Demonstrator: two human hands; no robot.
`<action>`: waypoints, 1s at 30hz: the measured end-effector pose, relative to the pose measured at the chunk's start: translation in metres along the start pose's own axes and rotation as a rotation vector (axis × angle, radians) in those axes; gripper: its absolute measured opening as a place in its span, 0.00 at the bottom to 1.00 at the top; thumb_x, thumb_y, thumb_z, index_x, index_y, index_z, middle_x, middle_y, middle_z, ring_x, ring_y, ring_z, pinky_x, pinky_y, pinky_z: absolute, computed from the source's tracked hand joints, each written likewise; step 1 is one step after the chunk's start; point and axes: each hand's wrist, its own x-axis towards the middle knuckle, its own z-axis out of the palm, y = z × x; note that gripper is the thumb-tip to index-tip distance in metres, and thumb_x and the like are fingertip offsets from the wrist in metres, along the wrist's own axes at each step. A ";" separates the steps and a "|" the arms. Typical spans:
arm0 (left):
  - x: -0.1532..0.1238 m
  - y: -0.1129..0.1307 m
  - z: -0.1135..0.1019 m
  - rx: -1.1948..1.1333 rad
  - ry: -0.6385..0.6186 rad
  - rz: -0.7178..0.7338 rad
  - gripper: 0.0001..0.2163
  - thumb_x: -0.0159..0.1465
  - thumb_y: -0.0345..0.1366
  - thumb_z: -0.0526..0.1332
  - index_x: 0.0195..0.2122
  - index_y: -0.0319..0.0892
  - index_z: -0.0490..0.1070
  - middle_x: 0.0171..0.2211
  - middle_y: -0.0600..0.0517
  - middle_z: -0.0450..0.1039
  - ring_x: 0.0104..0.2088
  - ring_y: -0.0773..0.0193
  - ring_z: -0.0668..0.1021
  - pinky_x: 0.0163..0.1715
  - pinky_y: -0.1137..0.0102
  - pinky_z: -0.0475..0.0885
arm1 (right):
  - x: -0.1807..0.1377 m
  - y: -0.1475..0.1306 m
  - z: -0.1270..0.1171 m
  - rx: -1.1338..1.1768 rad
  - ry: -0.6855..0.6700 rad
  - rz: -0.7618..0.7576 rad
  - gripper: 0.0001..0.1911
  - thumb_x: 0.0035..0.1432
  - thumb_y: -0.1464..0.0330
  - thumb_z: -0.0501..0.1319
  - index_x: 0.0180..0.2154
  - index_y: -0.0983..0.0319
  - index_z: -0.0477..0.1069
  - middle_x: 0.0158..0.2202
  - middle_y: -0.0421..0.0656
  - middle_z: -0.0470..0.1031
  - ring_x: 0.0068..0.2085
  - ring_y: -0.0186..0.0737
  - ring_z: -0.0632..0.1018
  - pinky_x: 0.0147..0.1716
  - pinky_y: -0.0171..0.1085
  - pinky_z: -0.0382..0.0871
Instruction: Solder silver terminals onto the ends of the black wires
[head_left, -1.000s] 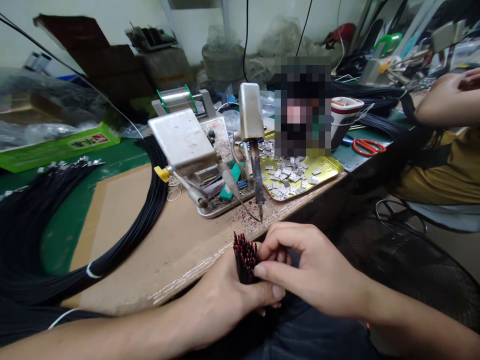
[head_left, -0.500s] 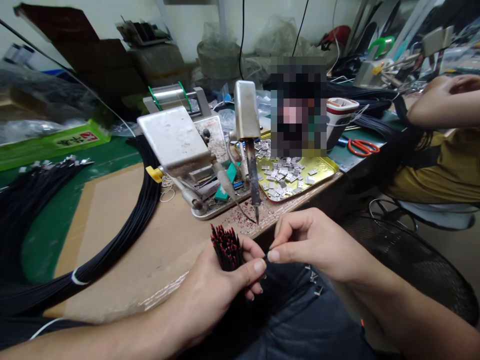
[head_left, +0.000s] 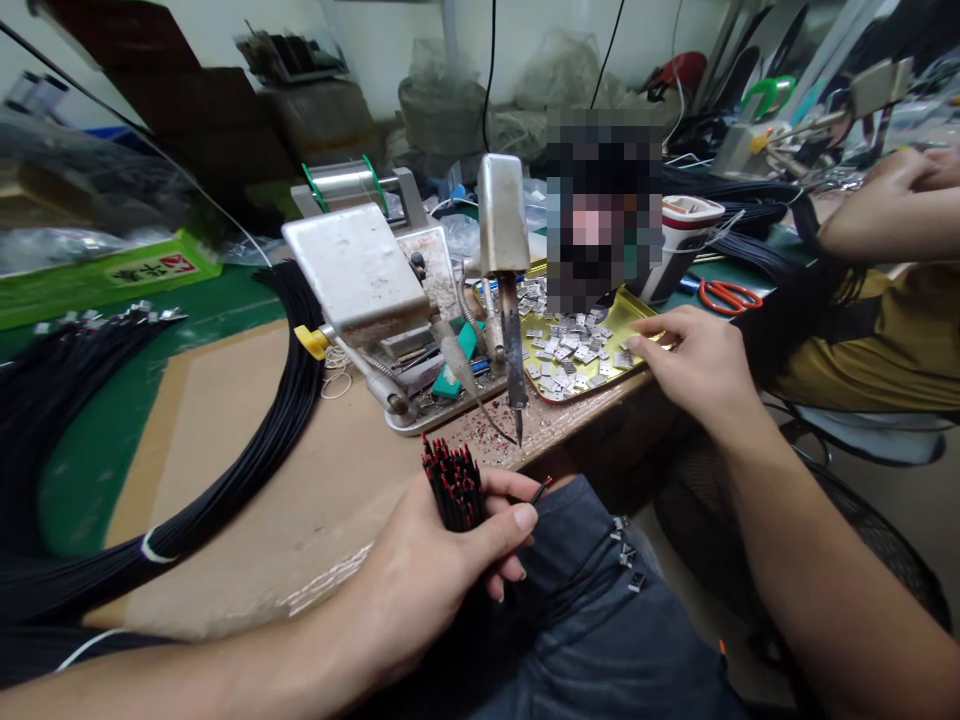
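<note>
My left hand (head_left: pixel 442 560) is closed round a bundle of thin black wires with red tips (head_left: pixel 452 487), held upright at the front edge of the bench. One wire (head_left: pixel 541 487) sticks out to the right between thumb and fingers. My right hand (head_left: pixel 694 360) reaches over the yellow tray (head_left: pixel 649 343), fingertips down among the small metal pieces (head_left: pixel 574 350) in it. Whether its fingers pinch a piece is hidden. A soldering iron (head_left: pixel 512 345) hangs tip-down from a metal machine (head_left: pixel 367 285) just behind the wire bundle.
A thick loop of black cables (head_left: pixel 225 480) curves over the brown board (head_left: pixel 247 470) and green mat at left. Another person's arm (head_left: pixel 885 205) and yellow top sit at right. Orange scissors (head_left: pixel 731 295), a white cup (head_left: pixel 686 235) and a green box (head_left: pixel 97 280) lie farther back.
My right hand left the wire bundle and moved up and right to the tray of metal pieces. My left hand kept its grip on the wires, one now sticking out sideways.
</note>
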 end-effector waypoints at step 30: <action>0.010 0.009 -0.010 -0.015 0.166 0.106 0.14 0.56 0.41 0.69 0.38 0.37 0.76 0.20 0.56 0.70 0.18 0.71 0.71 0.14 0.80 0.65 | -0.081 -0.089 0.009 1.189 -0.566 0.547 0.15 0.47 0.66 0.74 0.34 0.65 0.73 0.27 0.43 0.81 0.29 0.40 0.83 0.32 0.35 0.80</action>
